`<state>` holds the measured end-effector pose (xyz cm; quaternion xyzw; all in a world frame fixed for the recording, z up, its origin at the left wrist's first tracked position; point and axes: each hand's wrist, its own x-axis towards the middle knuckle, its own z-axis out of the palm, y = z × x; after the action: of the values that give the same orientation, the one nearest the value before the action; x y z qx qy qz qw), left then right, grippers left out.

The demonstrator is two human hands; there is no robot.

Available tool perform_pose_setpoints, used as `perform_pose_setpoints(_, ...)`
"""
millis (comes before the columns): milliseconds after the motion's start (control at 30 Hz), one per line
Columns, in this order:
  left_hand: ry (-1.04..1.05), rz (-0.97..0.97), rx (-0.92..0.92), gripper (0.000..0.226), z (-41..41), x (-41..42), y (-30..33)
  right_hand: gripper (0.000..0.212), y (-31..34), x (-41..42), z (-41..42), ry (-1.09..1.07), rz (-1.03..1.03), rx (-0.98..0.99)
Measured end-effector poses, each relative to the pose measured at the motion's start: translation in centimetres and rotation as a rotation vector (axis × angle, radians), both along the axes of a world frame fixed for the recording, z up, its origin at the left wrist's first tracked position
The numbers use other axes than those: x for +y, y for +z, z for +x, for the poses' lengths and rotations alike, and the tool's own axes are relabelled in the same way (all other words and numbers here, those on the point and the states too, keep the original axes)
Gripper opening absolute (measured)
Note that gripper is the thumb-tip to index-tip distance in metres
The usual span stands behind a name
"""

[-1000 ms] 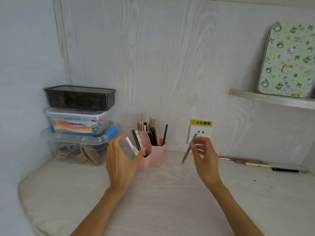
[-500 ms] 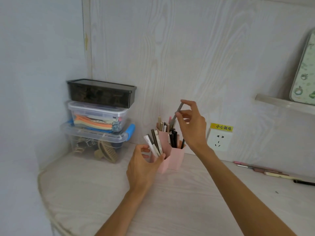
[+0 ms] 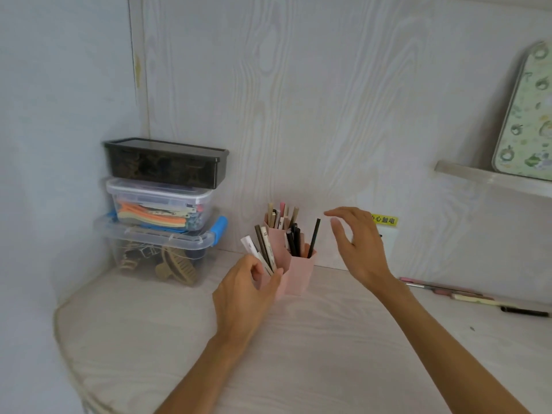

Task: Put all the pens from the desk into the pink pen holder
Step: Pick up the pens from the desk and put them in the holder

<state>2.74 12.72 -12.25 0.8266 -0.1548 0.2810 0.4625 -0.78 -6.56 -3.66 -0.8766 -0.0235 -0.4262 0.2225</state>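
The pink pen holder [image 3: 300,271] stands on the desk near the back wall, its compartments full of several pens and pencils. My left hand [image 3: 245,294] wraps around the holder's front left side, fingers and thumb touching it. Just right of the holder my right hand [image 3: 357,246] hovers with its fingers spread and nothing in it. Several pens [image 3: 466,295] lie in a row along the back wall at the right, a black pen [image 3: 524,310] at the end.
Three stacked plastic boxes [image 3: 161,210] fill the back left corner. A wall socket with a yellow label [image 3: 385,221] sits behind my right hand. A shelf [image 3: 490,179] at the upper right carries a patterned green board. The desk edge curves at the left.
My right hand carried a grey pen from the right, lowered it into the holder and let go; it now hovers empty. My left hand closed around the holder. The view shifted left.
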Motion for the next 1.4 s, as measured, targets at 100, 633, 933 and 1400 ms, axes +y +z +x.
perform_pose_setpoints(100,-0.097,0.148,-0.081,0.022,-1.1,-0.6,0.4,0.016,-2.5,-3.9,-3.0,-0.076,-0.011,0.074)
perform_pose_setpoints(633,-0.656,0.773,-0.049,0.050,-5.5,-23.3,0.5,0.049,-9.4,-21.7,-13.9,-0.695,0.135,0.644)
perform_pose_setpoints(933,-0.662,0.907,-0.049,0.055,-6.6,-32.0,0.5,0.048,-10.0,-22.6,-13.4,-0.604,0.140,0.698)
perform_pose_setpoints(1400,-0.585,0.597,-0.072,0.024,-6.3,-26.9,-0.1,0.020,-9.3,-21.7,-13.0,-0.557,-0.021,0.453)
